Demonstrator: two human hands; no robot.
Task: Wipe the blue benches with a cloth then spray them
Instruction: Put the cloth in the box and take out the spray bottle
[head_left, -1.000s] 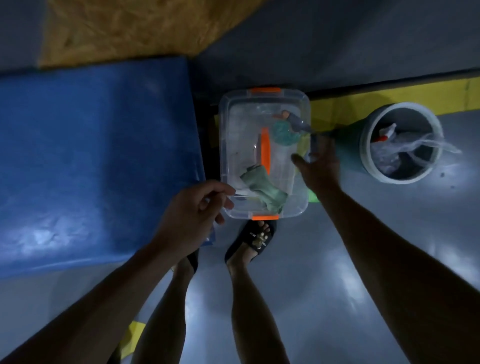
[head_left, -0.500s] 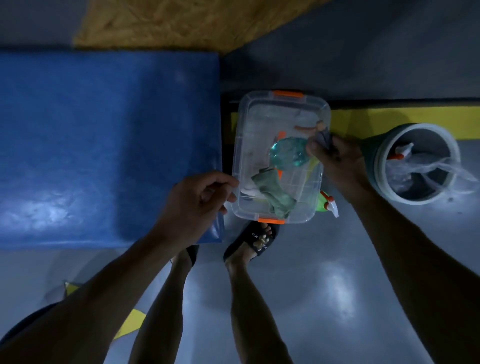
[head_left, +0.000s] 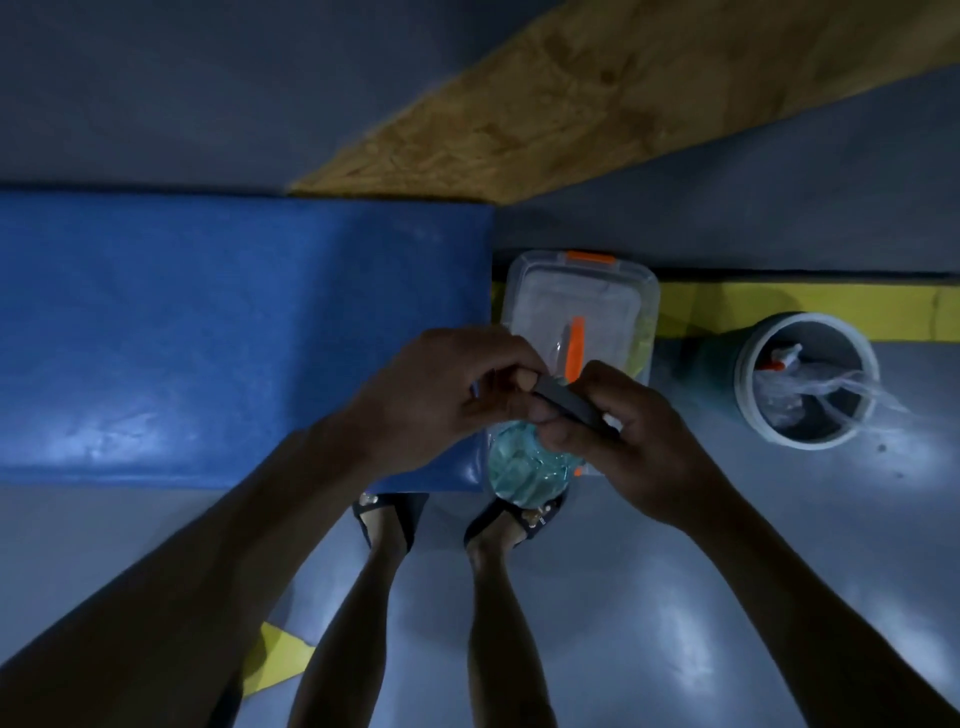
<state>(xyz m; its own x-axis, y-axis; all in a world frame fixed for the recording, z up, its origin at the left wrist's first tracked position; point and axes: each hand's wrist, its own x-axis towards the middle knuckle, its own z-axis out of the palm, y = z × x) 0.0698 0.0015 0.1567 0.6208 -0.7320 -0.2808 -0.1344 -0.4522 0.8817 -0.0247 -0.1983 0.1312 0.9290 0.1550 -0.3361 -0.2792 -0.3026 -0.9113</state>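
Blue bench (head_left: 234, 332) lies just left of both hands, its long axis running away leftward, the left hand (head_left: 441, 395) nearer it, while the right hand (head_left: 613, 431) grips a spray bottle (head_left: 524, 467) and left fingers pinch its dark head (head_left: 563, 402).

both forearms bare, no sleeves in view; left hand (head_left: 441, 395) and right hand (head_left: 618, 431) without gloves; legs bare below the knee; dark slides (head_left: 519, 512) on both feet, small pale metal ornament on each strap.
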